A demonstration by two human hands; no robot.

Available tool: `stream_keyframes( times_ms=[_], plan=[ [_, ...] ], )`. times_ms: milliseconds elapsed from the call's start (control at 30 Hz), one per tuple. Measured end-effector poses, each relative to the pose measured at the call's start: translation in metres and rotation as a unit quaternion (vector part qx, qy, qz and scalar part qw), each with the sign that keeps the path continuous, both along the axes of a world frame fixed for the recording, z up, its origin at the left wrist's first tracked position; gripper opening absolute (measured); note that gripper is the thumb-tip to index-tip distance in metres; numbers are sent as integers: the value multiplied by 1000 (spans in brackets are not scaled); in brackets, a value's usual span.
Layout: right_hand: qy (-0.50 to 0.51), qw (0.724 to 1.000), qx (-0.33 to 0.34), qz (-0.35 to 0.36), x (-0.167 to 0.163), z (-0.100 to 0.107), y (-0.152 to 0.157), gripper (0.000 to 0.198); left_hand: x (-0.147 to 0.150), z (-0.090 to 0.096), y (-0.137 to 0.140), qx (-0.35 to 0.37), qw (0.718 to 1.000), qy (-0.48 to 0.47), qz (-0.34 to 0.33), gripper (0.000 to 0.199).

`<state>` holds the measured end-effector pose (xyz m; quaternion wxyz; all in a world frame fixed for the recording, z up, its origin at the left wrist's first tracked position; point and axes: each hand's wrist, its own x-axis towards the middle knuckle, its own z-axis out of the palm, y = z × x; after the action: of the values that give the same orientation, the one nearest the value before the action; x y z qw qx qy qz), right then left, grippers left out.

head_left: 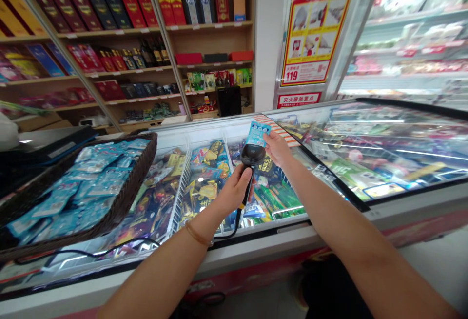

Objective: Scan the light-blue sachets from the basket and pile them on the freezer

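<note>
My left hand [236, 188] is wrapped round the handle of a black corded barcode scanner [253, 155], whose rounded head points away from me. Just beyond it, my right hand [277, 149] pinches a small light-blue packet [257, 133] by its right edge. The packet stands tilted up above the scanner head; whether the two touch, I cannot tell. Both hands are over the glass top of a chest freezer [292, 247]. To the left, a dark woven basket [126, 202] holds many similar blue packets [93, 175].
Under the glass lie colourful frozen-food bags [208, 192], split by white wire dividers [180, 187]. The scanner's black cable [234, 229] trails along the freezer's front edge. An orange-striped sheet [281, 133] lies behind my right hand. Shelves with boxes [131, 9] stand at the back.
</note>
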<state>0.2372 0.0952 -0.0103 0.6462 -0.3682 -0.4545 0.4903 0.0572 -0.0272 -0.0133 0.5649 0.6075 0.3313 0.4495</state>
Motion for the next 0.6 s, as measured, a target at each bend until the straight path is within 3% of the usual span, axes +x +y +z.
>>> stream_keyframes(
  times_ms=[100,167,333,467,600],
  plan=[
    [-12,999,-35,-26,-1,-4,-2,27,0,0,3,5,999,-8,33,51],
    [-24,995,-86,-50,-3,-8,-2,23,-4,5,6,2,996,-18,90,49],
    [-29,987,-136,-82,-21,-8,1,19,-36,38,12,-31,967,-69,242,43],
    [-29,989,-131,-61,-51,15,5,18,-85,63,2,-40,944,-113,306,48],
    [-43,992,-122,-8,-105,52,7,6,-138,69,-23,-40,927,-157,339,53]
  ],
)
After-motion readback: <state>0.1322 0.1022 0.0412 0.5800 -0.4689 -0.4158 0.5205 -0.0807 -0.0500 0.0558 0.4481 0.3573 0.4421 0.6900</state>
